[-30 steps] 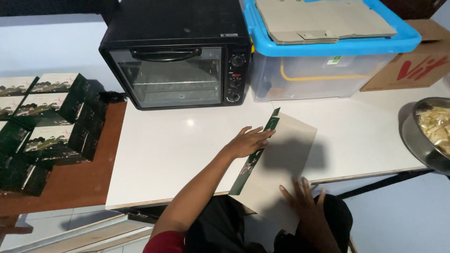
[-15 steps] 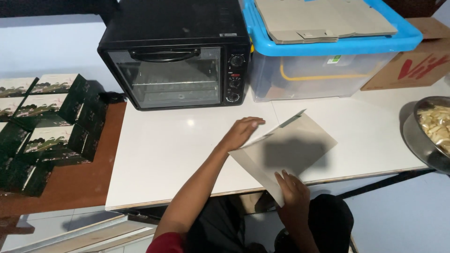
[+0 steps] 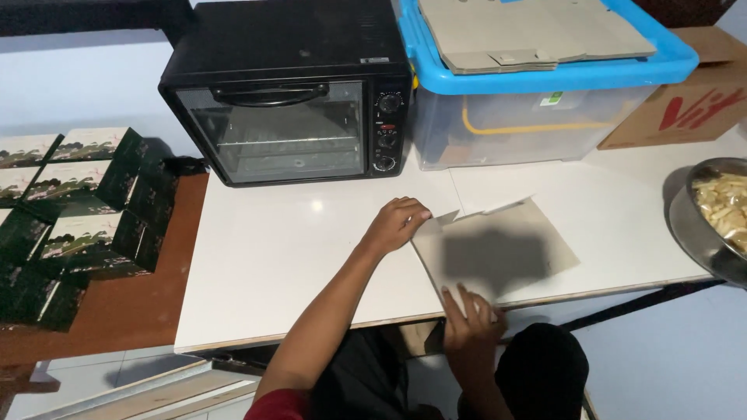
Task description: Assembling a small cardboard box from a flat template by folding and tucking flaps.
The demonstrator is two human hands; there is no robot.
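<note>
A flat grey cardboard sheet (image 3: 498, 250), an unfolded box blank with small flaps along its far edge, lies plain side up near the front edge of the white table (image 3: 296, 264). My left hand (image 3: 397, 223) rests with curled fingers on the sheet's far-left corner. My right hand (image 3: 467, 317) presses its fingertips onto the sheet's near corner at the table edge. Both hands touch the sheet.
A black countertop oven (image 3: 288, 93) stands at the back. A clear bin with a blue lid (image 3: 545, 85) carries more grey blanks. A brown carton (image 3: 692, 101) sits far right. A metal bowl of pale chips (image 3: 720, 214) is at the right edge. Green printed boxes (image 3: 70, 202) lie left.
The sheet was held on edge showing a green printed side, then tipped over. It now lies flat with the grey side up, and both hands press its corners.
</note>
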